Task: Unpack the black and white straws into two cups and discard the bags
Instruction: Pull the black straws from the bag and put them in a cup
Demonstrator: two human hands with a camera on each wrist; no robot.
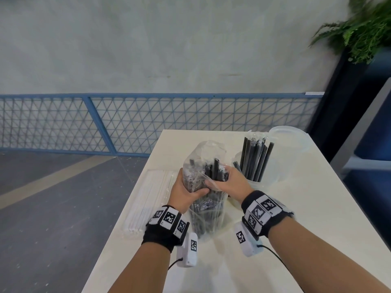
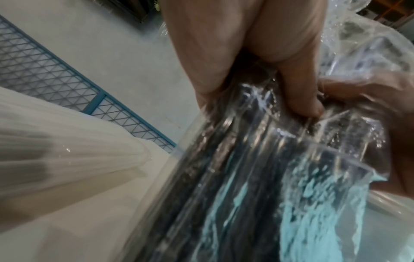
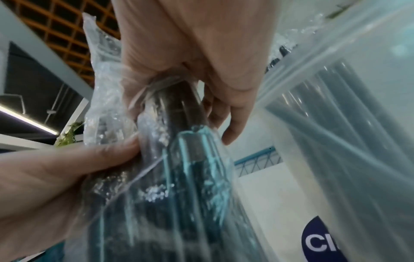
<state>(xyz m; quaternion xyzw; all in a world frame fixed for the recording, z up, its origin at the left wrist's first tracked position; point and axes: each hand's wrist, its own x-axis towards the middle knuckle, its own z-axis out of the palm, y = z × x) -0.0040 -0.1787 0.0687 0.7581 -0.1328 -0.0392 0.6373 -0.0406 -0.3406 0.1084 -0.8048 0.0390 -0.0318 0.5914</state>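
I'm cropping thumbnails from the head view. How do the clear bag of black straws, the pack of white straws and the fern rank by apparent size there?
1. Clear bag of black straws held upright in both hands.
2. Flat pack of white straws, about the same; it lies foreshortened, so unsure.
3. Green fern, cut off by the frame and farther away.

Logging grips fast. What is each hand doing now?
Left hand: grips the bag of black straws.
Right hand: grips the same bag.
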